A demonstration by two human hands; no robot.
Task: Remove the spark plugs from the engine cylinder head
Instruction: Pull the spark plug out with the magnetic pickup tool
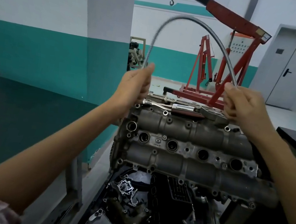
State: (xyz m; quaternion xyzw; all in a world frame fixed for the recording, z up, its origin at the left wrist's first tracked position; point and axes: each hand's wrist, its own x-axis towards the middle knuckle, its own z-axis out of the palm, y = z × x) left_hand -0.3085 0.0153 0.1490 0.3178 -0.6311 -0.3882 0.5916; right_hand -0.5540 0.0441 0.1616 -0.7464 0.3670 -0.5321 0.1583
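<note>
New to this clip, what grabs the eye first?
A flexible metal shaft bent into a high arch, its ends gripped by the left hand and right hand above the engine. Below, the cylinder head shows a row of four open spark plug wells. A ratchet lies on its far edge, a red engine crane behind.

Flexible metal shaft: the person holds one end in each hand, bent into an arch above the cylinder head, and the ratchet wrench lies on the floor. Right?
Not quite. The head view shows the ratchet wrench lying on the far edge of the cylinder head, not on the floor. The rest holds: left hand and right hand each grip an end of the arched flexible shaft.
</note>
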